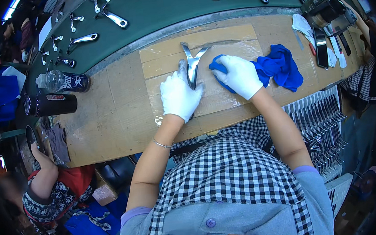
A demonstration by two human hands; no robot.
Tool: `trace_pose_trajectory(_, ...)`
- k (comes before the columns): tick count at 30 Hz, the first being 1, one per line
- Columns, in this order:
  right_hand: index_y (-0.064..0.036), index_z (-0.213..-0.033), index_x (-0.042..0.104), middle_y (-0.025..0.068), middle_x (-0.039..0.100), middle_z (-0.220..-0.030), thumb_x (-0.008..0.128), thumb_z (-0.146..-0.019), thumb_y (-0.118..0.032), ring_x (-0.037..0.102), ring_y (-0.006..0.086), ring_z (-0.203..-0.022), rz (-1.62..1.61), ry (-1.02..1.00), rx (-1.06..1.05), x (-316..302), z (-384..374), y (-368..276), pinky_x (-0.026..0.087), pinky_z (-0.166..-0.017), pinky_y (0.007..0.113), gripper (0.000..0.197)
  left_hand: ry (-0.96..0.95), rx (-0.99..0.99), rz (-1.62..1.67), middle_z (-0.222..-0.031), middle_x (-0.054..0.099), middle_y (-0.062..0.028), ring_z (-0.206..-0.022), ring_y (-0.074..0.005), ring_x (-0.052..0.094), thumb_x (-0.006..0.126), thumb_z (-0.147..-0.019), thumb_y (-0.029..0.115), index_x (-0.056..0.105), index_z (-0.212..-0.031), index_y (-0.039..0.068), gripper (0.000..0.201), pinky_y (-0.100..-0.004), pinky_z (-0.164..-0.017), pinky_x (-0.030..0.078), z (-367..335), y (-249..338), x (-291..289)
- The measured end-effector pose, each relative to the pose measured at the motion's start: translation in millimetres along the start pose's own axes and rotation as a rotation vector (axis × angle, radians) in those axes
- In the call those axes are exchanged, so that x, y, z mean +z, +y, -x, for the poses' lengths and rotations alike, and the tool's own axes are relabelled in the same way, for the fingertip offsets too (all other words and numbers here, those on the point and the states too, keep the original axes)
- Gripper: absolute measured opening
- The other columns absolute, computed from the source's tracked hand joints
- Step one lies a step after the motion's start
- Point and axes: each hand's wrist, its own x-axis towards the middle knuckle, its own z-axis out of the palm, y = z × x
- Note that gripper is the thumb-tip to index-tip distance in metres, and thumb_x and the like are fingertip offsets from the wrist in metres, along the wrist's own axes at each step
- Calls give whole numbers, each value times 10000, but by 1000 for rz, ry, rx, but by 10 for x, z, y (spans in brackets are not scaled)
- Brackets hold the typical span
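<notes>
A shiny metal crank arm (192,68), forked at its far end, is in my white-gloved left hand (179,93). My fingers close around its shank, and the lower part is hidden beneath the palm. Just to the right, my gloved right hand (240,75) grips a bunched blue cloth (283,69). One end of the cloth sticks out under the fingers, apart from the metal part, while the rest trails rightward over the table. Both hands are above a taped cardboard sheet (158,57).
Several similar metal parts (114,19) lie on the green belt (160,8) beyond the table edge. A clear bottle (62,80) and a dark flask (52,104) lie at left. At right are a phone (321,47) and a rack of metal parts (318,128). Another person sits at lower left.
</notes>
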Motion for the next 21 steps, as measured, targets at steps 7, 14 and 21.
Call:
trace_pose_trajectory(7, -122, -969, 702, 103, 733, -935, 700, -883, -300, 709, 306, -887, 11, 67, 2, 50, 28, 7, 564, -783, 430, 198, -111, -144, 624, -1029, 696, -140, -725, -201, 627, 647, -932, 187, 374, -1574, 24, 717, -339, -690, 535, 33, -76, -19)
trace_pose_trajectory(14, -131, -1043, 724, 116, 731, -981, 685, -877, -199, 705, 318, -892, -221, 367, -9, -14, -133, -153, 571, -806, 420, 184, -273, -304, 858, -1002, 654, -86, -681, -83, 526, 568, -1012, 144, 321, -1609, 43, 654, -252, -622, 482, 136, -106, 28)
trace_pose_trajectory(21, -170, -1000, 644, 29, 630, -836, 731, -792, -222, 652, 234, -767, 13, 373, -330, 273, -388, -525, 525, -661, 386, 231, -135, -182, 902, -887, 661, -98, -631, -144, 591, 535, -1023, 133, 289, -1602, 7, 642, -315, -604, 522, 60, -108, 176)
